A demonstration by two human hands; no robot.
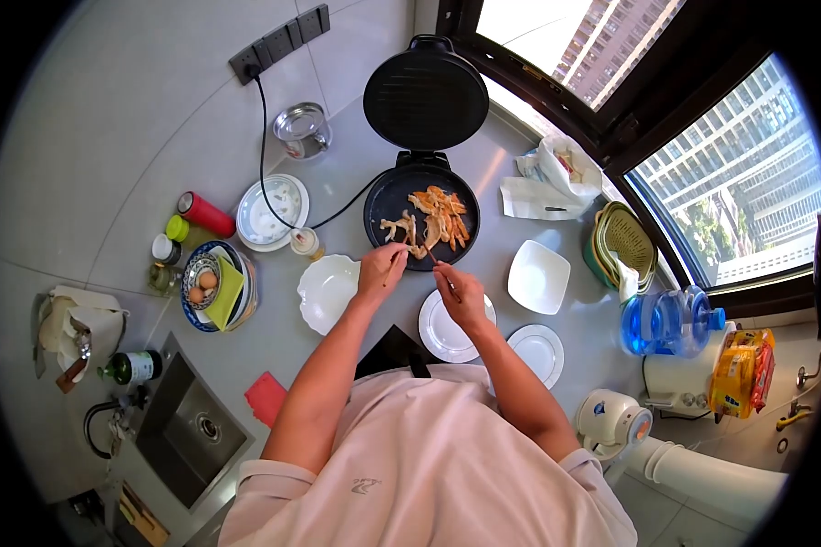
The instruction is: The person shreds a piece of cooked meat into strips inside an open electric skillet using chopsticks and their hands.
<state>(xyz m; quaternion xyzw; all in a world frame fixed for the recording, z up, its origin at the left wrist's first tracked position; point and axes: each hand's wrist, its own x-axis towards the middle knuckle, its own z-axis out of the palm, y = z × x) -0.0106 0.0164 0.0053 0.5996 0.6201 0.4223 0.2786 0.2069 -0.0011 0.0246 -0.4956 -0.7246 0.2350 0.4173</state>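
The round black electric griddle (380, 202) lies with its lid (426, 98) raised at the back. Orange-coloured food strips (442, 214) cover its right side, and paler strips (397, 224) lie at the left and front. My left hand (381, 272) is at the griddle's front rim, fingers closed around a thin stick that looks like a chopstick. Just to the right, my right hand (462, 294) grips another thin chopstick (431, 256), its tip over the food at the front. Whether the tips pinch a piece is too small to tell.
Left of my hands is a white scalloped bowl (328, 294). White plates (445, 326) and a square bowl (539, 276) stand to the right. A black cord (263, 137) runs across stacked plates (273, 211) to the griddle. A sink (187, 428) lies front left, a water jug (663, 323) right.
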